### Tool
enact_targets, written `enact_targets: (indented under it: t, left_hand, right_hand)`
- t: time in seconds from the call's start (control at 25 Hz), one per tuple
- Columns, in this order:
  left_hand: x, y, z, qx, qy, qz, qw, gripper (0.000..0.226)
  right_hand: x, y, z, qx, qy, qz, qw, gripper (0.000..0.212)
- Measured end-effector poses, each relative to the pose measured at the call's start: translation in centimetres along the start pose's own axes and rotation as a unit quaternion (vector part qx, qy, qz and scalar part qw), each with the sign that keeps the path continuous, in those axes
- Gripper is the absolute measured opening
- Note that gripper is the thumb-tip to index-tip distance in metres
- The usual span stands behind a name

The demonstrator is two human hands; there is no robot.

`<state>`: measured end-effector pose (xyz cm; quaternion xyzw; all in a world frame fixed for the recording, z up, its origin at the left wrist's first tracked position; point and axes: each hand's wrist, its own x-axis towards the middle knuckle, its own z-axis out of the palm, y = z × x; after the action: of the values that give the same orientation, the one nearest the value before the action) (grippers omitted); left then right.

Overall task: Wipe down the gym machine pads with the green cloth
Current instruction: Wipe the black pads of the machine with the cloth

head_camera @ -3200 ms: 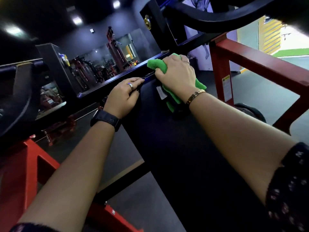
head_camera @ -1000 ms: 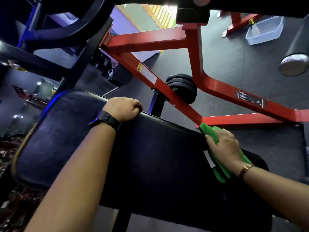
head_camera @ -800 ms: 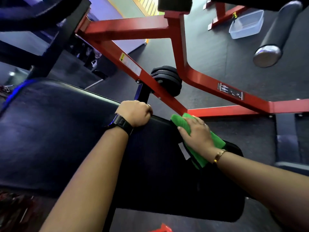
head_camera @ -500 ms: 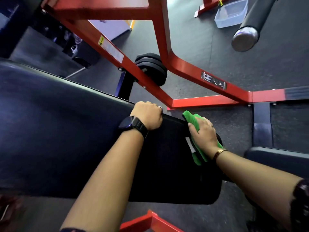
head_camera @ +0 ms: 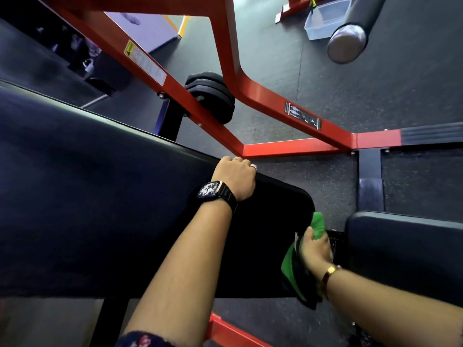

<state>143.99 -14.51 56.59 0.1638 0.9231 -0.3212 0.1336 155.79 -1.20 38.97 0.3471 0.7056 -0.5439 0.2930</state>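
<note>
Though open floor (head_camera: 325, 71) beyond, left fingers (head_camera: 236, 161) tight over pad (head_camera: 125, 196) edge; right fingers (head_camera: 323, 244) round green cloth (head_camera: 318, 222).

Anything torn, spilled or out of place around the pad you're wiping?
No damage or spill shows; the long pad looks intact. One stray item: a clear plastic tub sits on the floor beyond the red frame.

Right hand (head_camera: 316, 251) has slid green cloth (head_camera: 290, 262) round the pad (head_camera: 100, 196) end.

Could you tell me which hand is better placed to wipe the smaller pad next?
Right. The right hand holds the cloth at the long pad's end, beside the smaller pad; the left hand grips the long pad's far edge.
</note>
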Motion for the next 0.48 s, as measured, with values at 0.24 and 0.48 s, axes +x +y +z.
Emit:
enact_targets:
  t: [0.24, 0.48]
  left_hand:
    - [-0.9, -2.3, -1.2, -0.016, 0.006, -0.015, 1.0, 0.036]
    - [-5.8, -8.8, -4.5, -0.032, 0.07, -0.08, 0.994, 0.037]
  right_hand:
    - [-7.4, -4.8, 2.9, -0.023, -0.039, -0.068, 0.997, 0.058]
    - [-12.9, -13.5, 3.4, 0.024, -0.135, -0.187, 0.973, 0.054]
